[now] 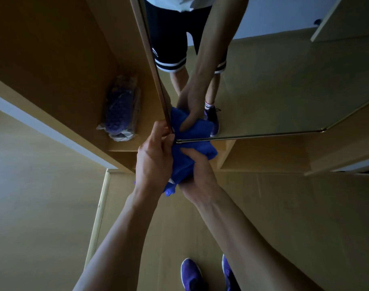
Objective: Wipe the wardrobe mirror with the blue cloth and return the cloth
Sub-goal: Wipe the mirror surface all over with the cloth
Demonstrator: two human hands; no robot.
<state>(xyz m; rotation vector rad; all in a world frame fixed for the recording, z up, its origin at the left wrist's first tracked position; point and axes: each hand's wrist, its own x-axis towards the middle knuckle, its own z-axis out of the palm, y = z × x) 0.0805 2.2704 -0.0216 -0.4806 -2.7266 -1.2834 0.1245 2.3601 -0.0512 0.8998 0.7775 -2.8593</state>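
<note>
The blue cloth (189, 158) is bunched against the bottom left corner of the wardrobe mirror (273, 80). My right hand (197, 171) grips the cloth from below and presses it to the glass. My left hand (154, 156) holds the mirror door's left edge at that corner, fingers curled round the frame and touching the cloth. The mirror shows the reflection of the hand, the cloth and a person's legs.
The mirror door stands ajar; left of it the open wardrobe shelf (120, 147) holds a plastic-wrapped purple bundle (121, 110). Wooden floor lies below, with my purple shoes (192, 274) at the bottom edge. A wall and skirting run along the left.
</note>
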